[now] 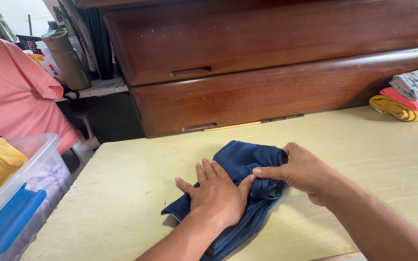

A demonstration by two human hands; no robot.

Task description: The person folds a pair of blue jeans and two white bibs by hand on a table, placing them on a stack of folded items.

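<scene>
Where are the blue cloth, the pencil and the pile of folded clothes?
blue cloth [242,162], head view, upper folded part.
pencil [252,124], head view, middle of shaft.
folded clothes [414,92], head view, middle of the pile.

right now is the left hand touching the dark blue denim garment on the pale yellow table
Touching. The head view shows the left hand pressed flat, palm down, on the dark blue denim garment, with no gap; the right hand pinches a fold beside it.
</scene>
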